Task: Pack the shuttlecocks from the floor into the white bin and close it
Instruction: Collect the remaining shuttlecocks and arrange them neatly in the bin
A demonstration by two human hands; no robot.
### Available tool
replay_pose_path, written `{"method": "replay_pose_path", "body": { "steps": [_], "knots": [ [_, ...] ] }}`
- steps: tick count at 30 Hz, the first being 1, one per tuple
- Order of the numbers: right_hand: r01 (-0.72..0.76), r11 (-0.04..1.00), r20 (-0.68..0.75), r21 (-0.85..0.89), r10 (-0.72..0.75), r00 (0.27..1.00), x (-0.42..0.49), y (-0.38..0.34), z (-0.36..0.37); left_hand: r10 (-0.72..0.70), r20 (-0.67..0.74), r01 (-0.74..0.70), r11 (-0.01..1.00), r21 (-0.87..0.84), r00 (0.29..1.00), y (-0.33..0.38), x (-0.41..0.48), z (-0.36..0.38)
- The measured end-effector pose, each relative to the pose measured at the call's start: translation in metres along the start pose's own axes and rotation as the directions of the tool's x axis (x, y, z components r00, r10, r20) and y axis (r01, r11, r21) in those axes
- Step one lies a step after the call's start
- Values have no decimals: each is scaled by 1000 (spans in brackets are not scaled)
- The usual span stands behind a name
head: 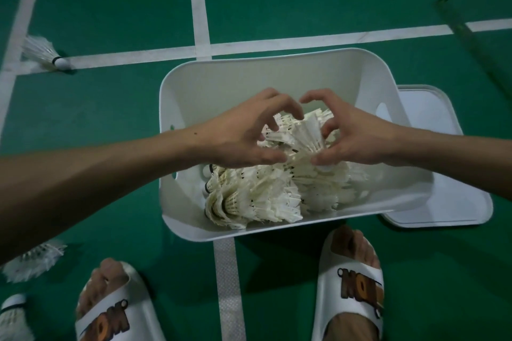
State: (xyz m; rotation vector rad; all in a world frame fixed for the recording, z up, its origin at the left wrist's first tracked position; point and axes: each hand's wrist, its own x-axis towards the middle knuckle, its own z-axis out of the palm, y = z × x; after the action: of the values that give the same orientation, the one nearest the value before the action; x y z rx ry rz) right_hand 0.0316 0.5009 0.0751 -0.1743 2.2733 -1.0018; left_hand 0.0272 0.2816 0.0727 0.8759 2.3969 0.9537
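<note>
One white bin (271, 54) stands open on the green floor (110, 8). One lid (448, 180) lies flat just beside it on the right, partly hidden by the bin's wall.

Three shuttlecocks lie loose on the floor to the left. The far shuttlecock (44, 54) is on a white line (133, 57) at the upper left. The near shuttlecock (34, 260) is below the left forearm. The corner shuttlecock (12, 315) is cut off at the bottom edge. Inside the bin is a pile of shuttlecocks (249, 199), many nested in rows and too tangled to count.

Both hands are over the bin. The right hand (357, 135) pinches the held shuttlecock (306, 135) above the pile, with the thumb near its cork and curled fingers on the feathers. The left hand (243, 133) has its fingers curved and spread, and its thumb tip is against feathers. I cannot tell whether it grips anything, since the hand covers what lies under it.

Two feet show at the bottom, in a left slipper (110, 321) and a right slipper (357, 279), both white and cut off. One long green thing (471, 41) at the upper right is too blurred to make out.
</note>
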Motion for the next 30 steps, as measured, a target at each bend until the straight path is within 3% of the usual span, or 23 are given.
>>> {"method": "replay_pose_path", "body": {
  "steps": [5,11,24,30],
  "knots": [
    [-4,987,-59,-161,-6,998,-8,9,-5,-75,264,83,996,-20,962,-8,-2,-1],
    [-16,1000,-82,-13,15,997,-8,11,-3,-43,482,-2,996,93,875,-9,8,15],
    [15,1000,-70,5,-14,997,-16,12,0,-60,526,-35,985,168,848,-15,18,23],
    [38,998,-7,53,-38,999,-19,13,-3,-63,501,80,997,-13,863,-22,14,22]
  ]
}}
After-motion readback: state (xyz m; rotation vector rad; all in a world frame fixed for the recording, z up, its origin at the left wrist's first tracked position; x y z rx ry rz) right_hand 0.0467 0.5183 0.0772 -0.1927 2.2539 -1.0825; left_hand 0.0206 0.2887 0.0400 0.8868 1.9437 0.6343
